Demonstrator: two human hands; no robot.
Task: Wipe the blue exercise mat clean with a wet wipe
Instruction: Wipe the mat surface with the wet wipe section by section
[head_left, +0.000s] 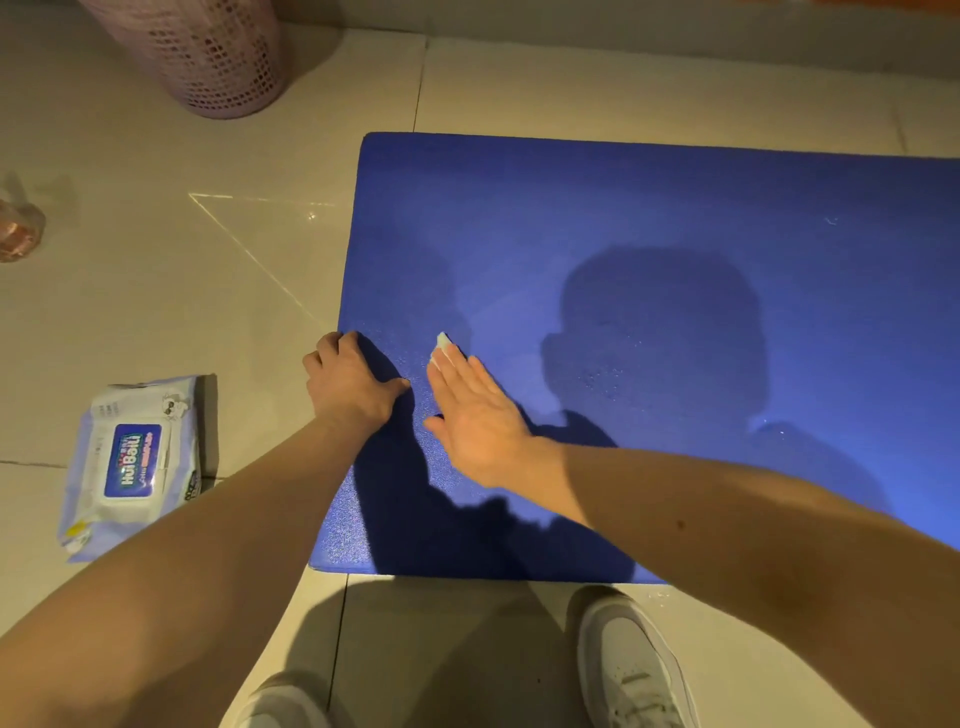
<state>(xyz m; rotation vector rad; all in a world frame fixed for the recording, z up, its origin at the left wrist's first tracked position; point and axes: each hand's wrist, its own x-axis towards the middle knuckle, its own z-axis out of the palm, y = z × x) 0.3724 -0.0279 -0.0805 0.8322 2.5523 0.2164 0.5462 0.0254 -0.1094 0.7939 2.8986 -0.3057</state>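
A person's left grip (353, 382) clenches the left edge of the blue exercise mat (675, 208), spread flat on the tiled floor (260, 156). The right grip (475, 410), fingers straight and unclenched, presses a wet wipe (443, 345) onto the mat nearby. The mat looks soft, light and liable to slide, so it is best pinned at its edge, with the limp wipe kept under flat fingers.

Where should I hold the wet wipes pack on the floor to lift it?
Probably come from above and pinch across the two long sides at mid-length: the wet wipes pack lies flat on the tiled floor, label flap up, so its underside is out of reach.
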